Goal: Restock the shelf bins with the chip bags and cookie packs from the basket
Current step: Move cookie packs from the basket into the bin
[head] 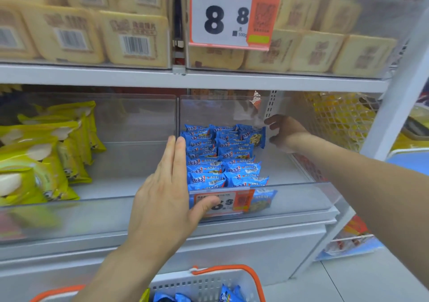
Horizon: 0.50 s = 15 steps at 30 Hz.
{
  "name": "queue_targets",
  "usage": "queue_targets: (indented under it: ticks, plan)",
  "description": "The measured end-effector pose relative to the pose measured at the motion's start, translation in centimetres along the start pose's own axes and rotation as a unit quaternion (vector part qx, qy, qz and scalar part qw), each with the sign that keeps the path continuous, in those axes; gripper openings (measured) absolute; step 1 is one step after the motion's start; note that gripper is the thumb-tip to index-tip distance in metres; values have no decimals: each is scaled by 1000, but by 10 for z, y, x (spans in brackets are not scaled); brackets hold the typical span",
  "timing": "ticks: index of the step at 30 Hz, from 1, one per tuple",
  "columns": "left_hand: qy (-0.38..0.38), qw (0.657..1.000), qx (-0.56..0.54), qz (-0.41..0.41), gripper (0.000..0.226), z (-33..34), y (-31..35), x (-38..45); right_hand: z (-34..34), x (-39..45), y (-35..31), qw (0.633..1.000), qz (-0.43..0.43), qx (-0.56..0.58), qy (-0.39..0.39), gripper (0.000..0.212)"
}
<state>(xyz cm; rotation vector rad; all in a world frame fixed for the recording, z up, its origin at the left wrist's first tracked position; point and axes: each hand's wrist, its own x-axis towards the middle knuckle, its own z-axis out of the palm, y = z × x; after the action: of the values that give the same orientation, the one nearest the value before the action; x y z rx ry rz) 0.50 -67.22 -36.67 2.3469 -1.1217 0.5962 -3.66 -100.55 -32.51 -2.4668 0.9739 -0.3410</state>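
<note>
Cookie packs [222,160], right clear bin: bright blue wrappers with red-and-white lettering and a printed picture of pale, dark-speckled cookies. Chip bags [46,153], left clear bin: yellow-green with white oval patches and small black-and-white figures near the lower edges. Upper shelf packs [134,39]: pale tan, printed with brown characters and black-and-white barcodes. Upper price tag [234,14]: white panel with black numerals "8 8", orange-red border and right section, one yellow-green strip. Lower price tag [229,200]: white with black digits, orange right section. Shelf [255,81]: light grey. Basket [209,283], near edge: white perforated wall, orange rim and handle; blue packs inside.
</note>
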Motion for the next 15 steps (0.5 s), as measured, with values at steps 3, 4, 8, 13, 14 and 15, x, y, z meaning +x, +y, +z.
queue_targets:
  ticks: [3, 4, 8, 13, 14, 15]
  plan:
    - [-32, 999, -25, 11, 112, -3, -2, -1, -23, -32, -7, 996, -69, 11, 49, 26]
    - [-54, 997, -47, 6, 109, -7, -2, -2, -28, -49, -13, 993, -98, 13, 70, 23]
    - [28, 991, -123, 32, 68, -36, 2, -23, -31, -133, -46, 969, -205, 88, 104, 19]
    - [-65, 982, -173, 36, 22, -49, -15, -101, 21, -221, -81, 943, -319, 94, -16, 15]
    - [-161, 975, -153, 11, 24, -48, -25, -118, 38, -234, -86, 935, -340, 80, -60, 14]
    - [-274, 956, -106, -11, 31, -48, -35, -133, 56, -243, -90, 926, -359, 54, -107, 14]
